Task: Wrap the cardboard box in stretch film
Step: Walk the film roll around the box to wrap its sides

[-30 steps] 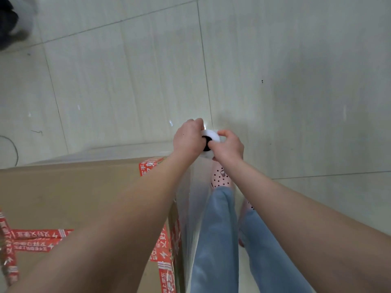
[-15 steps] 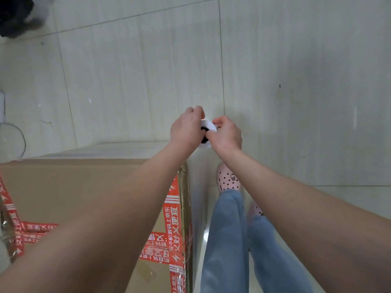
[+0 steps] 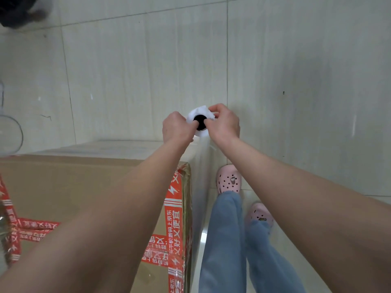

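While the left hand [image 3: 176,129] and right hand [image 3: 225,123] are pinching the white top of the stretch film roll [image 3: 200,120], its film [image 3: 201,166] is hanging beside the red-taped cardboard box [image 3: 74,187] at lower left. The left forearm [image 3: 127,208] is covering part of the box; pink clogs [image 3: 228,180] are standing nearby.

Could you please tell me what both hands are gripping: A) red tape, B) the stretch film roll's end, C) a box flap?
B: the left hand and right hand both grip the white, dark-cored end of the stretch film roll, beyond the cardboard box corner.
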Action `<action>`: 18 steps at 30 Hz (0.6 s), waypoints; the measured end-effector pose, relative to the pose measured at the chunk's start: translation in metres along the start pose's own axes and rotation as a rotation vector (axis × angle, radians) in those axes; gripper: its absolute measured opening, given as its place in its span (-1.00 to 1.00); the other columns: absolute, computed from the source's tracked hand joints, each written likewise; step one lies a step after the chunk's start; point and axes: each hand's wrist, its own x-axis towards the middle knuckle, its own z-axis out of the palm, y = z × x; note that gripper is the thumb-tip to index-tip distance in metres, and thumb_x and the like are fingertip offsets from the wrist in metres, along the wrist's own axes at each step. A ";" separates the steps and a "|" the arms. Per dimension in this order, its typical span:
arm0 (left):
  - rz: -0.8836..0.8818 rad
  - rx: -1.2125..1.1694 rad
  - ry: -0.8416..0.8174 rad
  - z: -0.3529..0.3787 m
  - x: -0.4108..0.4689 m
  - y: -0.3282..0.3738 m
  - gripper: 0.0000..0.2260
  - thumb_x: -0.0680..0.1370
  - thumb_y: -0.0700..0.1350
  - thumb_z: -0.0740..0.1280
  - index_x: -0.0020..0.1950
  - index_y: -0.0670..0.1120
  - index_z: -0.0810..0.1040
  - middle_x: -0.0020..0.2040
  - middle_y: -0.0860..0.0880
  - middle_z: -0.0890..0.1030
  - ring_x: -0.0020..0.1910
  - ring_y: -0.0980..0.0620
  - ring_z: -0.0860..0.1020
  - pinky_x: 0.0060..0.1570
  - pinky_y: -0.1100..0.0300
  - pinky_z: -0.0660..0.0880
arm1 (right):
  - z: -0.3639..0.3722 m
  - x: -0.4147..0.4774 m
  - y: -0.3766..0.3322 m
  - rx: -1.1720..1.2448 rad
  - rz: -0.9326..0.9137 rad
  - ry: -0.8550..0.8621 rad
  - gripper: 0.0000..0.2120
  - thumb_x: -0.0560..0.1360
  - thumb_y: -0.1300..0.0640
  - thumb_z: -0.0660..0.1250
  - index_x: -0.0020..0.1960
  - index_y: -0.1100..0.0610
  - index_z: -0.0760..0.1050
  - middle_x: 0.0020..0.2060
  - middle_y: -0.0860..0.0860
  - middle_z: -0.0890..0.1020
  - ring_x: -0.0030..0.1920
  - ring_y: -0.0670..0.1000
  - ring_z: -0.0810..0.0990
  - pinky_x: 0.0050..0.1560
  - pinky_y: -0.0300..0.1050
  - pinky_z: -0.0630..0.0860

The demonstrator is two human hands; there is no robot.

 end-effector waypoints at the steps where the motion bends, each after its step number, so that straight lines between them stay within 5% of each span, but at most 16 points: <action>1: -0.014 -0.036 -0.013 -0.003 0.001 -0.001 -0.82 0.36 -0.15 0.38 -0.28 -0.29 0.56 -0.32 -0.17 0.63 -0.38 -0.12 0.66 -0.29 0.01 0.63 | 0.001 0.002 -0.004 -0.006 -0.008 -0.003 -0.73 0.47 0.21 0.25 0.13 -0.01 0.50 0.07 -0.04 0.62 -0.04 0.01 0.55 -0.26 -0.23 0.35; 4: 0.022 -0.007 -0.068 -0.013 0.008 -0.001 -0.84 0.40 -0.15 0.41 -0.27 -0.20 0.48 -0.23 -0.16 0.62 -0.26 -0.12 0.67 -0.21 -0.04 0.64 | 0.003 0.002 -0.006 -0.016 -0.002 -0.016 -0.69 0.48 0.15 0.28 0.21 0.01 0.45 0.11 -0.04 0.58 -0.02 0.01 0.52 -0.22 -0.25 0.34; 7: 0.191 0.198 -0.074 -0.016 0.014 0.002 -0.74 0.43 -0.13 0.38 0.08 -0.14 0.45 0.02 -0.10 0.57 -0.02 -0.09 0.59 -0.04 0.01 0.56 | 0.004 -0.002 0.000 0.016 0.064 -0.055 -0.59 0.45 0.07 0.35 0.28 0.04 0.39 0.12 0.01 0.55 0.00 0.03 0.53 -0.09 -0.20 0.37; 10: 0.429 0.460 -0.111 -0.012 0.015 0.007 -0.61 0.47 -0.15 0.33 0.29 -0.07 0.42 0.14 -0.09 0.50 0.05 -0.11 0.53 -0.08 0.08 0.47 | 0.008 -0.001 0.000 0.022 0.068 -0.064 -0.72 0.47 0.10 0.34 0.18 0.03 0.46 0.07 0.05 0.59 -0.08 0.04 0.55 -0.16 -0.18 0.39; 18: 0.407 0.647 -0.206 -0.023 0.028 0.026 -0.71 0.47 -0.21 0.27 0.20 -0.11 0.53 0.08 -0.12 0.56 0.06 -0.13 0.54 -0.14 0.12 0.42 | 0.009 -0.001 -0.015 -0.060 0.084 -0.081 -0.82 0.51 0.15 0.30 0.10 0.02 0.45 -0.02 0.01 0.54 -0.10 0.07 0.51 -0.18 -0.17 0.34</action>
